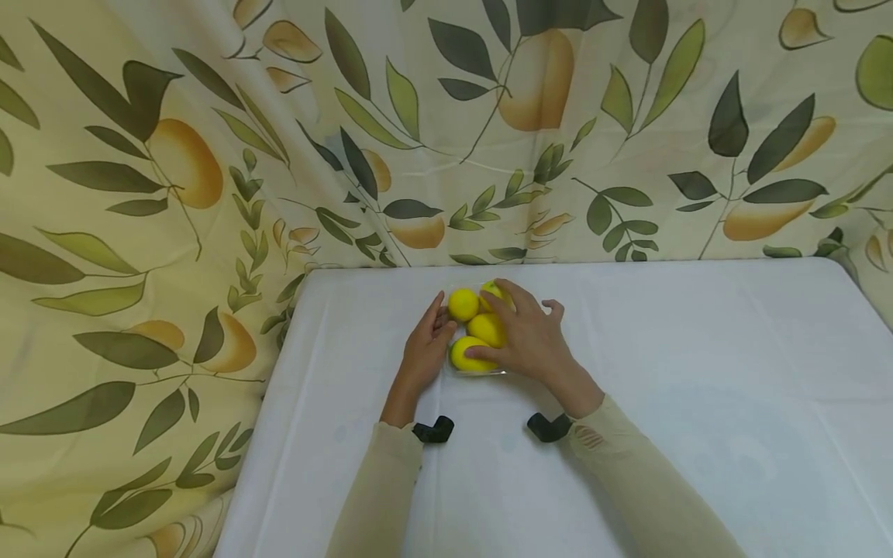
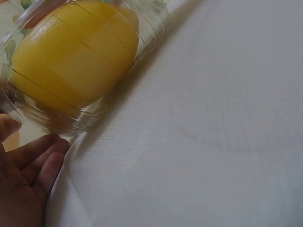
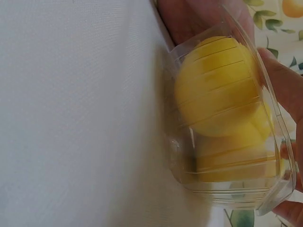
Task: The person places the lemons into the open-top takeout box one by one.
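Note:
Several yellow lemons (image 1: pixel 463 304) sit in a clear plastic container (image 3: pixel 279 127) near the table's far edge. My left hand (image 1: pixel 424 349) is upright along the container's left side, fingers extended towards the back. In the left wrist view, its fingertips are close beside the clear wall, through which a lemon (image 2: pixel 80 52) shows. From the right, my right hand (image 1: pixel 533 341) spreads over the container. Its thumb lies on the front lemon (image 1: pixel 462 353), and a finger reaches the back right lemon (image 1: pixel 491 291). The hand partly covers the lemons on that side.
A white cloth covers the table (image 1: pixel 663 403). Behind it and at the left hangs a curtain (image 1: pixel 391 155) printed with leaves and fruit. Black wrist mounts (image 1: pixel 434 430) stick out at both sleeves.

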`<state>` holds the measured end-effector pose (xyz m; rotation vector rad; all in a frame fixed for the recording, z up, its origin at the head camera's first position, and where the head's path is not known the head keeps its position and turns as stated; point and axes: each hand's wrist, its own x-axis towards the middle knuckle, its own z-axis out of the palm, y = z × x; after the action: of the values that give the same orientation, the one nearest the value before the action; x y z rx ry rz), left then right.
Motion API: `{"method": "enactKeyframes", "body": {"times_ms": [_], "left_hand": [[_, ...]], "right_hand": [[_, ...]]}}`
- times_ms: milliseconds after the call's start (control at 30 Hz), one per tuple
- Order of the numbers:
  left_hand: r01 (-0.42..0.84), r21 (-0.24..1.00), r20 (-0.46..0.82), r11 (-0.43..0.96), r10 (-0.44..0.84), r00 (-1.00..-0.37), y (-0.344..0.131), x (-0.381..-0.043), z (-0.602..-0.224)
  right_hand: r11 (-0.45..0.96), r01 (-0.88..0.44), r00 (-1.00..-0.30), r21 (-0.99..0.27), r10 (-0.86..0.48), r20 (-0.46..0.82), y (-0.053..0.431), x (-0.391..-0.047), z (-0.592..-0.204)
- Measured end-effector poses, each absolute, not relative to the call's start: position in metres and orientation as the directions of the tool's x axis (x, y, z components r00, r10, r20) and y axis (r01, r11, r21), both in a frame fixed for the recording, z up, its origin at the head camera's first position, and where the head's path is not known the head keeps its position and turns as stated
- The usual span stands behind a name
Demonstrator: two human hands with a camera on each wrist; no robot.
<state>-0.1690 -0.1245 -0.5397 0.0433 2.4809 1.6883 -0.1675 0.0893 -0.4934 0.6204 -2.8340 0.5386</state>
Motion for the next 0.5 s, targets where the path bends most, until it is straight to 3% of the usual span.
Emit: {"method": "enactKeyframes", "body": {"times_ms": [500], "left_hand": [[-0.069,0.932,-0.11,0.356,0.096,-0.989,-0.1249,-0.1691,-0.5388]], "right_hand": [[0.825,-0.424,-0.901,-0.374,-0.343,0.265,0.0934,-0.1674,-0.4872]]}}
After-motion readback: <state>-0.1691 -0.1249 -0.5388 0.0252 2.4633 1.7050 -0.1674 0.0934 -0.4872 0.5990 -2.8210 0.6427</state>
